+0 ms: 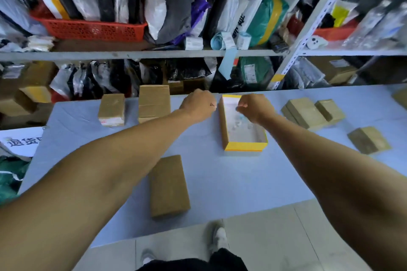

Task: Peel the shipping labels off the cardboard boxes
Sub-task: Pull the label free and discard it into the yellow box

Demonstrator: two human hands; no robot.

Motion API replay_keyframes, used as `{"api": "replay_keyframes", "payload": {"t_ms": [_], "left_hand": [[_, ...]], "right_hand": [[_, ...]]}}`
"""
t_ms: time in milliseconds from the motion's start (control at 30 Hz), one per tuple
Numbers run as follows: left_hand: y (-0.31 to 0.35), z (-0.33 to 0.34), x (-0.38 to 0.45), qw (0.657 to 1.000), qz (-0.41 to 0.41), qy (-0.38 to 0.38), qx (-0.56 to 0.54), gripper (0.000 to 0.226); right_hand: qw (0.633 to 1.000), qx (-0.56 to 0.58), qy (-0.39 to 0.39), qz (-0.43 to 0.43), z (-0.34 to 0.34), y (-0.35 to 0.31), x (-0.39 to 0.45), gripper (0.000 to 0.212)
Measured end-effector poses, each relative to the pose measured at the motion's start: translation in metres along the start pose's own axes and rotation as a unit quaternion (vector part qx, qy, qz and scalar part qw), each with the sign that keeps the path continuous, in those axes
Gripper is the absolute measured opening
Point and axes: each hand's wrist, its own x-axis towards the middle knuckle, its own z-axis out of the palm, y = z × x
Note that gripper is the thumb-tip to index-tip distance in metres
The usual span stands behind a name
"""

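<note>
We had both fists curled over the open yellow tray point(243, 146) mid-frame, left hand point(198, 104) and right hand point(253, 108) maybe pinching scraps (can't tell), labelled box point(111, 109) off left, lengthwise away, nearer our left.

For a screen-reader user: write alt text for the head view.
Both hands, left hand and right hand, fingers curled, reach over an open yellow-edged tray on a pale blue table. Plain cardboard boxes lie around it, before shelves crammed with parcels.
</note>
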Motion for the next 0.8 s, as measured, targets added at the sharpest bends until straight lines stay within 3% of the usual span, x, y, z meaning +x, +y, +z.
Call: {"api": "replay_keyframes", "payload": {"t_ms": [100,333,567,800], "left_hand": [[0.048,0.02,0.035,1.0,0.006,0.003,-0.009,0.013],[0.099,0.08,0.112,0.995,-0.008,-0.058,0.082,0.027],[0.094,0.11,0.147,0.997,-0.073,-0.03,0.015,0.023],[0.082,0.122,0.157,0.995,-0.096,-0.021,-0.02,0.026]], "right_hand": [[0.997,-0.02,0.021,0.069,-0.015,0.056,0.008,0.013],[0.998,-0.009,-0.017,0.058,-0.003,0.133,0.063,0.022],[0.998,0.013,-0.056,-0.005,0.003,0.139,0.115,0.016],[0.998,0.029,-0.063,-0.004,0.014,0.144,0.121,0.022]]}}
